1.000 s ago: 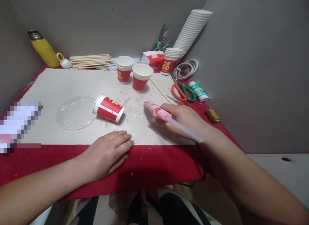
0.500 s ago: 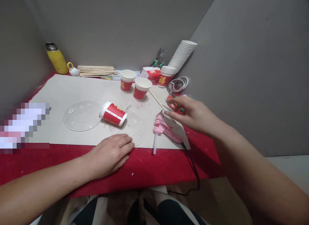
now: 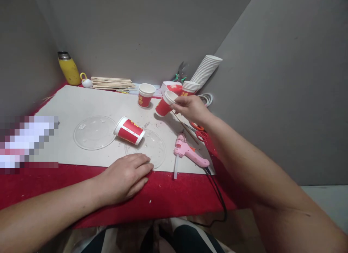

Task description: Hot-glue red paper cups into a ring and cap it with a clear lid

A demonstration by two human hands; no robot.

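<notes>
My right hand (image 3: 191,107) grips the rim of a red paper cup (image 3: 164,105) and holds it tilted just above the white board (image 3: 81,104). My left hand (image 3: 125,177) lies flat with fingers together at the board's front edge, its fingertips on a clear plastic lid (image 3: 146,148). Another red cup (image 3: 128,130) lies on its side between that lid and a second clear lid (image 3: 94,132). A pink glue gun (image 3: 190,152) with a glue stick rests on the board's right corner, and nothing holds it.
An upright red cup (image 3: 145,95), a leaning stack of white cups (image 3: 204,69), a red box (image 3: 172,87), wooden sticks (image 3: 111,82) and a yellow bottle (image 3: 68,68) line the back. Scissors (image 3: 199,131) lie right of the board. The glue gun's black cord (image 3: 219,200) hangs over the front edge.
My right hand laid the pink glue gun down on the board, reached back past the scissors and took hold of the red cup, tilting it. My left hand stayed put.
</notes>
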